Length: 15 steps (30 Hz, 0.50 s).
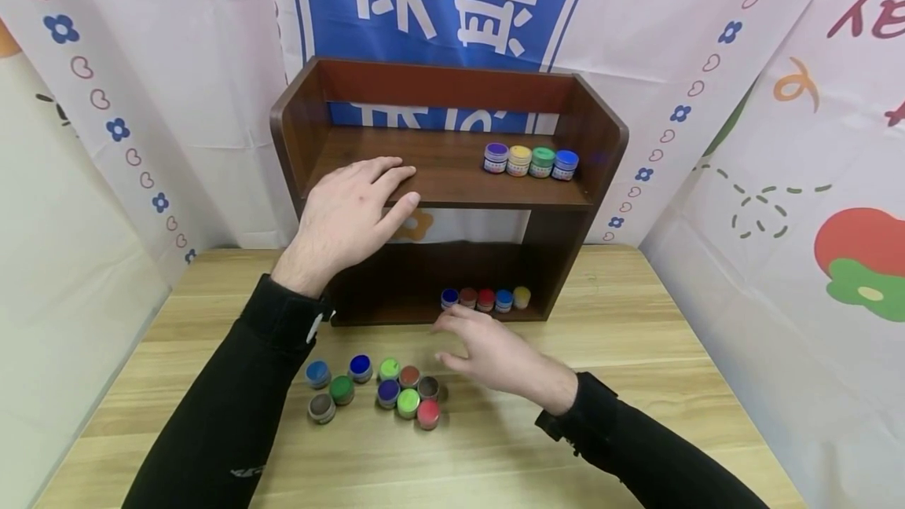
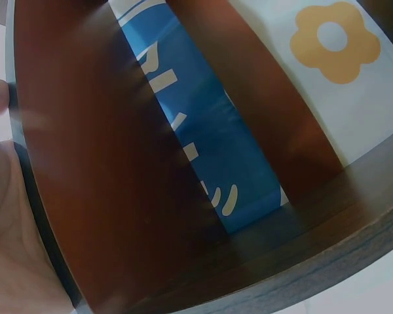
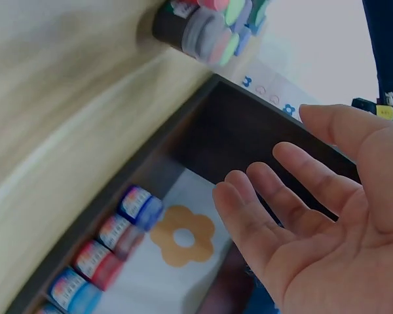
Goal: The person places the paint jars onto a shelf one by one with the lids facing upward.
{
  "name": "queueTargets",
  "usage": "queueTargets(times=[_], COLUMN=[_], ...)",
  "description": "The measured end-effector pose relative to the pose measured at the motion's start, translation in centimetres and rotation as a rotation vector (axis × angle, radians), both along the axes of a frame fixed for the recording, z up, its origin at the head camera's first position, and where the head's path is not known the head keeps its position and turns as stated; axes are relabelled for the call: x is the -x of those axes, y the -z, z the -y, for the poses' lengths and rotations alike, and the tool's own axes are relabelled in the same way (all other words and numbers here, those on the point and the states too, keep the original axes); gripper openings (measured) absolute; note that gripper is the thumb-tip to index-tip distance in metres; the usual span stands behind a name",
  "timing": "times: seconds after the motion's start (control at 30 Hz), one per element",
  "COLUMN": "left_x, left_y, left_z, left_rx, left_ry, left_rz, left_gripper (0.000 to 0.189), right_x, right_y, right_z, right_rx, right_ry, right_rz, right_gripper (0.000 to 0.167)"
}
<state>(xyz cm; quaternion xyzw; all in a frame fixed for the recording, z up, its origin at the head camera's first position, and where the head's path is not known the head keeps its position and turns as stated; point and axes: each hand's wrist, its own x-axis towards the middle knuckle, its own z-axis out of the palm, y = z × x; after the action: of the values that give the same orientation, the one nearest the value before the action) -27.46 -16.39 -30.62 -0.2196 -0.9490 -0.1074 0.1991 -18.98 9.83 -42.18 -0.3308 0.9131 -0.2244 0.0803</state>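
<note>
A dark brown two-tier wooden shelf (image 1: 452, 193) stands at the back of the table. My left hand (image 1: 353, 210) rests at the front left of its upper board, with the fingers fairly straight and holding nothing. In the left wrist view, part of that hand (image 2: 16, 216) shows beside the shelf's edge. My right hand (image 1: 488, 352) hovers before the lower tier, its fingers loosely bent and nothing in them. Just behind it, several small paint jars (image 1: 485, 299) stand in a row on the lower board. A dark-blue-lidded jar (image 3: 141, 207) ends that row.
More paint jars, purple, yellow, green and blue (image 1: 542, 162), line the upper board's right side. Several loose jars (image 1: 408, 403) are grouped on the wooden table (image 1: 566, 454), left of my right hand. Printed cloth (image 1: 191, 100) hangs behind and at both sides.
</note>
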Motion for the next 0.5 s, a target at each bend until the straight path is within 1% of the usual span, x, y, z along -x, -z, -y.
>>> queueTargets(times=[0.2,0.37,0.5], left_x=[0.0,-0.1,-0.1], left_y=[-0.1,-0.1,-0.2], left_z=[0.1,0.1,0.0], left_rx=[0.003,0.002,0.001], left_ry=[-0.002,-0.001,-0.001], left_rz=[0.007,0.004,0.006], left_gripper=[0.064,0.064,0.064], right_x=[-0.4,-0.7,-1.0], right_y=[1.2,2.1,2.7], right_z=[0.3,0.5,0.8], right_rx=[0.007,-0.004,0.012], right_ry=[-0.015,-0.013,-0.018], right_rz=[0.041,0.047,0.048], right_gripper=[0.034,0.031,0.028])
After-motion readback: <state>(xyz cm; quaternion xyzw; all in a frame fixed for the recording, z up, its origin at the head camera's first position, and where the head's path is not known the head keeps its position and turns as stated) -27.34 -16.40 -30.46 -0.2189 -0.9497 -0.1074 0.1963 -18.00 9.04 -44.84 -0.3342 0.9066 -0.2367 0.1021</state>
